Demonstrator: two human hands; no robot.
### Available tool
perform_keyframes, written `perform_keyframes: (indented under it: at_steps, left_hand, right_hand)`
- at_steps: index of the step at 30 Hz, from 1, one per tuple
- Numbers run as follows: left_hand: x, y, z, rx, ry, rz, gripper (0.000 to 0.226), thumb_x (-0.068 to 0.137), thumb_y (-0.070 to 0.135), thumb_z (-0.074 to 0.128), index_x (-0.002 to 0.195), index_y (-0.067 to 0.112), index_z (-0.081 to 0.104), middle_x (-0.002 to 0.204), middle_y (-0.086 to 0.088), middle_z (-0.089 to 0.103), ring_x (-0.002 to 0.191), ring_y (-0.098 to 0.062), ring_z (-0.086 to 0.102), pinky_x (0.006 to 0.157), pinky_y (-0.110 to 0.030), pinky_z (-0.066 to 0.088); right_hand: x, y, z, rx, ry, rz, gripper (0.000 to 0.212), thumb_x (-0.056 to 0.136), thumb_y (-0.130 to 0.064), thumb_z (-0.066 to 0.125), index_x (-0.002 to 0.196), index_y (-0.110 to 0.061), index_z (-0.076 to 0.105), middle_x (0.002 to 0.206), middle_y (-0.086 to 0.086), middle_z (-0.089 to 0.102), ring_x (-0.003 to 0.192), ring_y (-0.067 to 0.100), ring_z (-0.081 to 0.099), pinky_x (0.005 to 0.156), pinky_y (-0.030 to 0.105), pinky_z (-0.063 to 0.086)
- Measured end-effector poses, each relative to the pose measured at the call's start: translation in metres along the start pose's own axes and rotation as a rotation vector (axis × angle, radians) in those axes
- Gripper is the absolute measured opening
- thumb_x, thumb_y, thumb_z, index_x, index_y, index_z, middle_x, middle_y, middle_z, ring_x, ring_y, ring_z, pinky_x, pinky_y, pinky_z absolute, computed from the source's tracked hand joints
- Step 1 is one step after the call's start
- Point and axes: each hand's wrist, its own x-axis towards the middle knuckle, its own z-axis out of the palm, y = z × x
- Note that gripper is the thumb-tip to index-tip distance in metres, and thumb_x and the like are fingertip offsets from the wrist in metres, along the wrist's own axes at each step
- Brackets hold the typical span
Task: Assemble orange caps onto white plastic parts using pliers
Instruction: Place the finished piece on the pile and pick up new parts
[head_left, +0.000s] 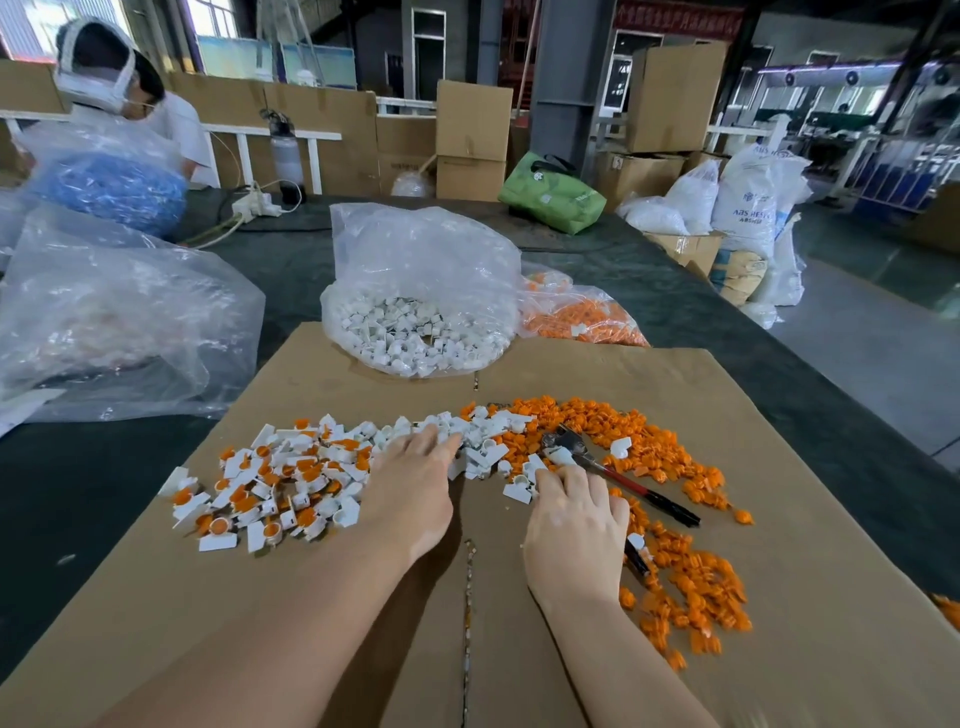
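On a cardboard sheet (322, 613) lie white plastic parts (485, 439) in the middle, finished parts with orange caps (270, 493) at the left, and loose orange caps (670, 452) at the right. My left hand (415, 483) reaches forward with straight fingers touching the white parts. My right hand (574, 519) holds the red-and-black-handled pliers (618, 478); the metal jaws point up-left and grip a white part (561, 456). One handle sticks out to the right, the other shows below my hand.
An open clear bag of white parts (415, 332) stands behind the cardboard, with a bag of orange caps (582, 317) to its right. A big clear bag (104, 322) lies at the left. Another person (119, 98) sits at the far left. Boxes and sacks stand beyond the table.
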Motion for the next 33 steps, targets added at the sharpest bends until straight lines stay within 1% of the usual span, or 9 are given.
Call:
perform_keyframes:
  at_steps: [2, 5, 8, 12, 17, 20, 24, 29, 33]
  left_hand:
    - [0.000, 0.002, 0.001, 0.040, -0.017, -0.006, 0.061, 0.095, 0.004, 0.037, 0.149, 0.027, 0.021, 0.156, 0.000, 0.019, 0.139, -0.024, 0.020, 0.114, -0.035, 0.019]
    - [-0.003, 0.005, 0.005, -0.064, 0.052, 0.021, 0.048, 0.093, 0.001, 0.043, 0.135, 0.024, 0.047, 0.139, 0.003, 0.042, 0.126, -0.020, 0.035, 0.101, -0.027, 0.030]
    - [-0.008, 0.007, 0.008, -0.131, 0.075, 0.049, 0.042, 0.092, -0.002, 0.046, 0.122, 0.025, 0.058, 0.120, 0.005, 0.055, 0.112, -0.017, 0.043, 0.087, -0.023, 0.034]
    - [-0.016, 0.016, 0.011, -0.188, 0.078, 0.086, 0.040, 0.089, -0.005, 0.047, 0.113, 0.024, 0.062, 0.109, 0.005, 0.057, 0.104, -0.016, 0.046, 0.082, -0.024, 0.039]
    - [-0.019, 0.020, 0.009, -0.235, 0.085, 0.090, 0.036, 0.092, 0.000, 0.048, 0.116, 0.022, 0.061, 0.111, 0.004, 0.056, 0.102, -0.016, 0.050, 0.085, -0.030, 0.045]
    - [-0.018, 0.021, 0.006, -0.246, 0.087, 0.087, 0.033, 0.094, 0.002, 0.045, 0.116, 0.019, 0.062, 0.108, 0.004, 0.054, 0.098, -0.016, 0.053, 0.080, -0.027, 0.045]
    - [-0.020, 0.021, 0.003, -0.272, 0.106, 0.063, 0.038, 0.090, -0.005, 0.046, 0.109, 0.023, 0.063, 0.104, 0.007, 0.059, 0.096, -0.015, 0.053, 0.076, -0.028, 0.045]
    - [-0.022, 0.024, 0.002, -0.340, 0.140, 0.024, 0.051, 0.087, -0.009, 0.048, 0.120, 0.028, 0.055, 0.104, 0.005, 0.063, 0.093, -0.015, 0.057, 0.077, -0.030, 0.049]
    - [-0.023, 0.025, 0.002, -0.399, 0.122, 0.011, 0.063, 0.086, -0.009, 0.050, 0.132, 0.033, 0.042, 0.096, 0.005, 0.062, 0.087, -0.012, 0.059, 0.078, -0.034, 0.052]
  right_hand:
    - [0.000, 0.000, 0.000, -0.010, -0.033, 0.001, 0.030, 0.069, -0.005, 0.075, 0.098, -0.011, 0.071, 0.097, 0.010, 0.066, 0.088, 0.029, 0.061, 0.074, 0.042, 0.048]
    - [0.000, 0.000, 0.000, -0.003, -0.084, 0.002, 0.030, 0.078, -0.006, 0.065, 0.107, -0.012, 0.067, 0.107, 0.009, 0.063, 0.098, 0.028, 0.057, 0.082, 0.041, 0.043]
    - [0.001, 0.000, -0.001, -0.003, -0.048, 0.000, 0.030, 0.065, -0.003, 0.076, 0.093, -0.010, 0.071, 0.092, 0.009, 0.065, 0.083, 0.028, 0.061, 0.070, 0.042, 0.047]
    - [0.000, 0.000, 0.000, 0.014, -0.030, -0.010, 0.033, 0.058, -0.003, 0.081, 0.089, -0.010, 0.072, 0.087, 0.009, 0.066, 0.078, 0.028, 0.062, 0.066, 0.041, 0.049]
    - [0.002, 0.003, -0.001, 0.057, 0.011, -0.028, 0.018, 0.068, -0.011, 0.081, 0.083, -0.011, 0.071, 0.084, 0.007, 0.067, 0.075, 0.027, 0.062, 0.064, 0.041, 0.049]
    - [0.009, 0.013, -0.005, 0.068, 0.025, 0.015, 0.009, 0.081, -0.009, 0.069, 0.090, -0.011, 0.069, 0.091, 0.006, 0.066, 0.084, 0.028, 0.060, 0.075, 0.041, 0.044]
    - [0.028, 0.035, -0.016, -0.056, -0.128, 0.106, 0.029, 0.088, -0.004, 0.045, 0.105, -0.022, 0.060, 0.105, -0.003, 0.059, 0.101, 0.021, 0.049, 0.084, 0.035, 0.029]
    - [0.045, 0.056, -0.024, -0.122, -0.280, 0.135, 0.029, 0.086, -0.001, 0.048, 0.100, -0.023, 0.060, 0.101, -0.003, 0.057, 0.105, 0.020, 0.050, 0.090, 0.035, 0.034]
    - [0.051, 0.061, -0.024, -0.092, -0.371, 0.136, 0.037, 0.085, 0.003, 0.052, 0.110, -0.023, 0.059, 0.108, -0.002, 0.061, 0.111, 0.021, 0.052, 0.098, 0.037, 0.036]
